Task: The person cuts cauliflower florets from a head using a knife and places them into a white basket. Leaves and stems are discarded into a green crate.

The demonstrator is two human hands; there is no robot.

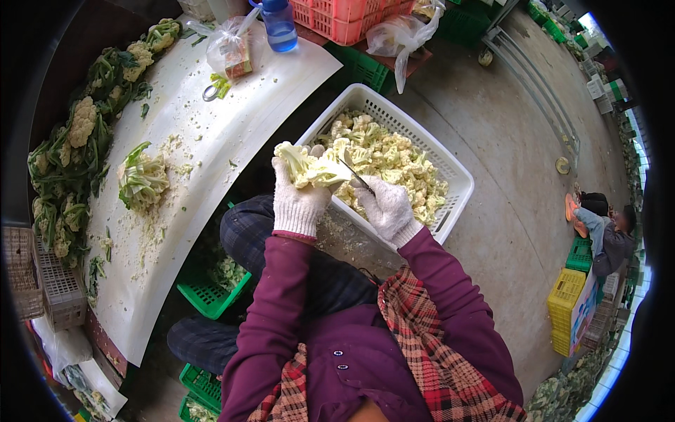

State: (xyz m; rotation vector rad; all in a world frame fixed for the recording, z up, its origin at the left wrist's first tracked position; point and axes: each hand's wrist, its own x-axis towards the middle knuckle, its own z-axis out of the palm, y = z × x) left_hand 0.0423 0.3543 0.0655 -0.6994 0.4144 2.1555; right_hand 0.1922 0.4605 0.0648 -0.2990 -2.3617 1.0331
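Note:
My left hand, in a white knit glove, grips a piece of cauliflower with pale stems showing. Gloved as well, my right hand holds a small knife whose blade meets the cauliflower's right side. Both hands are over the near edge of a white plastic crate, which is heaped with cut cauliflower florets. A trimmed cauliflower head lies on the white-topped table to my left, with crumbs scattered around it.
Leafy cauliflowers line the table's far left edge. A blue water bottle, a plastic bag and a metal ring are on the table. Green crates sit below it. A person sits at far right beside yellow crates.

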